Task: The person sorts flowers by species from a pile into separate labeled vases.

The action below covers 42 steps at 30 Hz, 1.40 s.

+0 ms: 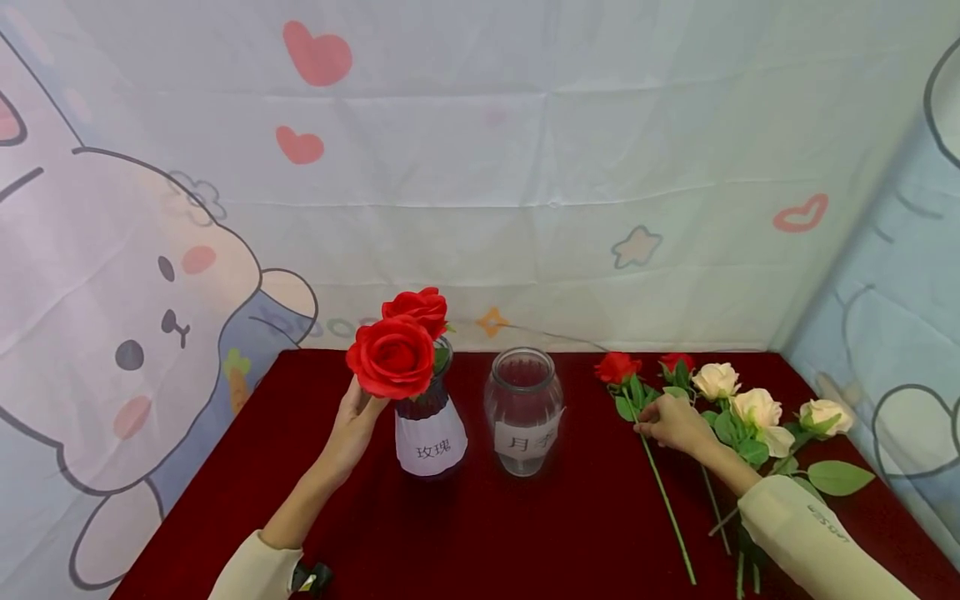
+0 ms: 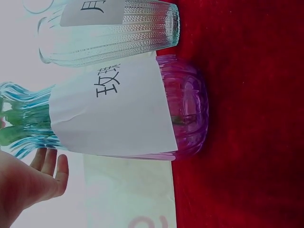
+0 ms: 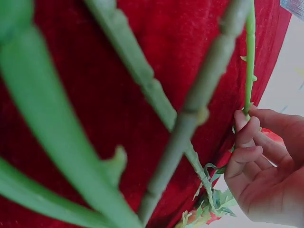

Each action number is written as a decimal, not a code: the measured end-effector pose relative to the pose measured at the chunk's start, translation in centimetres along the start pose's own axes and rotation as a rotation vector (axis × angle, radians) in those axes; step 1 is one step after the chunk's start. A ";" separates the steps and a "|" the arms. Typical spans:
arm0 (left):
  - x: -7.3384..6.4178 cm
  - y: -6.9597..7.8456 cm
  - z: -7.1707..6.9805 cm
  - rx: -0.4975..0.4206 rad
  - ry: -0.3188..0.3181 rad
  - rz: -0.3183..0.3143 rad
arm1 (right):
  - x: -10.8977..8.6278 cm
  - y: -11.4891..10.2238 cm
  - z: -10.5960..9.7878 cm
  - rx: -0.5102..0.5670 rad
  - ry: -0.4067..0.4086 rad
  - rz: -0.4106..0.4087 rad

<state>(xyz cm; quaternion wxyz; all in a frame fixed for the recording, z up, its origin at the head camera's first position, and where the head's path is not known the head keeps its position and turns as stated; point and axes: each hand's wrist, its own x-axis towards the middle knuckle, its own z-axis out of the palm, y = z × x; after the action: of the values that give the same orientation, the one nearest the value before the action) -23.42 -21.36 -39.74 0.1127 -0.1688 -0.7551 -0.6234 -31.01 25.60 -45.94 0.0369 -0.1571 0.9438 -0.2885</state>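
Pale sleeves (image 1: pixel 817 533) come in nearest the camera, over the front corners of a red-covered table (image 1: pixel 525 533), with a printed backdrop (image 1: pixel 450 150) behind its back edge. Left of the table's middle, toward the back edge, stands a purple vase (image 2: pixel 194 95), upright and paper-labelled, with two red roses (image 1: pixel 392 357) in its mouth; a clear jar (image 1: pixel 524 397) stands just to its right, also labelled. Cream roses (image 1: pixel 756 408) lie near the right edge, bunched with another red rose (image 1: pixel 677 362). At the vase's neck is the left hand (image 1: pixel 354 421), its fingers loosely bent and partly hidden by bloom and glass, so whether it grips anything I cannot tell. The right hand (image 1: pixel 673 423) pinches the stem (image 1: pixel 663 492) of a loose red rose (image 1: pixel 618 367) between thumb and forefinger, below the leaves. That rose lies right of the jar, its bloom toward the back edge and its long axis slanting to the front; both vessels lie to the left of this pinch, the jar nearer, the purple vase beyond it, beside the left hand.
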 end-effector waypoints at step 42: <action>0.2 0.1 -0.3 -0.004 -0.044 0.003 | -0.4 -2.0 -4.3 0.379 -0.057 0.104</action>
<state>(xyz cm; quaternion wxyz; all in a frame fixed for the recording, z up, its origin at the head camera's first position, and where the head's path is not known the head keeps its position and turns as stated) -23.54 -21.64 -39.56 0.0965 -0.1841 -0.7559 -0.6208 -30.78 26.48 -41.30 0.1076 -0.1064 0.8781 -0.4539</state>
